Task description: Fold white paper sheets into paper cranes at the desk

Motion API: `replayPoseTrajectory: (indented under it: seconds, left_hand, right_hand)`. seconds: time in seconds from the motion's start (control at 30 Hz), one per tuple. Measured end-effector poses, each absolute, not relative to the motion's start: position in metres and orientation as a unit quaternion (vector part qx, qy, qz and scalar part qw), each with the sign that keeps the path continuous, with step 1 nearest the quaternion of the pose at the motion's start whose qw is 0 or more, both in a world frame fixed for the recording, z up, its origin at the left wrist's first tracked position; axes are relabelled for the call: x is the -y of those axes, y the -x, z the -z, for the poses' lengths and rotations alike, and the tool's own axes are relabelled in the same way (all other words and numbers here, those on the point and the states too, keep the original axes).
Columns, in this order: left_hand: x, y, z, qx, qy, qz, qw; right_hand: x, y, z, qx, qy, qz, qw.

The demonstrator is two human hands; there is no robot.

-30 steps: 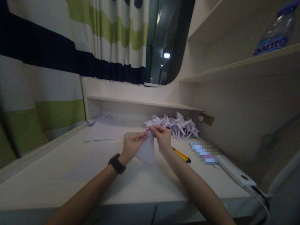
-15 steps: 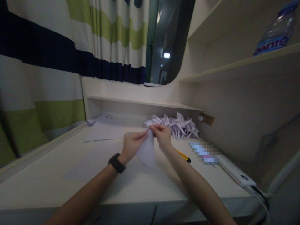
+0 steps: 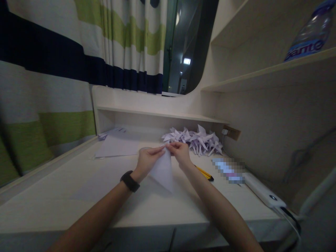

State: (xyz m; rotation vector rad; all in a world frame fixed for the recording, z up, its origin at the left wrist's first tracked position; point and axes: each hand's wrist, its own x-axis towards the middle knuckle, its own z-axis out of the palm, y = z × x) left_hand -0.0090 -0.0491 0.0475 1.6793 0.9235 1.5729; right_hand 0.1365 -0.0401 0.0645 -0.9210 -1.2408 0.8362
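A white sheet of paper hangs from my fingers above the desk, its top drawn to a narrow point and its lower part spreading to a corner. My left hand, with a black watch on the wrist, pinches the paper near the top from the left. From the right, my right hand pinches the same tip between thumb and fingers. The fingertips of both hands nearly meet there. Just behind them lies a pile of folded white paper pinwheels.
A stack of white paper lies at the back left, with another sheet nearer. On the right are a yellow-and-black cutter-like tool, a blurred-out phone and a white power strip. A bottle stands on the shelf.
Both hands have sunk slightly, still pinching the paper's tip. The sheet's lower corner hangs a little lower and more of its surface shows.
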Motion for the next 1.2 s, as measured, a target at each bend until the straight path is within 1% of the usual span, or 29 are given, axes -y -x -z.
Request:
replayPoseTrajectory:
  seconds: [0.4, 0.63, 0.83, 0.97, 1.2]
  left_hand:
    - [0.047, 0.010, -0.044, -0.365, -0.659, -0.572, 0.324]
    - [0.041, 0.009, -0.039, -0.363, -0.663, -0.557, 0.344]
    - [0.034, 0.014, -0.034, -0.381, -0.641, -0.558, 0.366]
    - [0.032, 0.016, -0.033, -0.376, -0.643, -0.551, 0.376]
    - [0.031, 0.016, -0.032, -0.355, -0.663, -0.540, 0.378]
  right_hand:
    - [0.036, -0.139, -0.063, 0.513, 0.398, -0.429, 0.628]
    - [0.029, -0.141, -0.054, 0.495, 0.397, -0.430, 0.643]
    - [0.028, -0.138, -0.039, 0.533, 0.427, -0.438, 0.585]
    - [0.024, -0.138, -0.031, 0.525, 0.444, -0.442, 0.576]
    - [0.023, -0.140, -0.027, 0.517, 0.450, -0.485, 0.543]
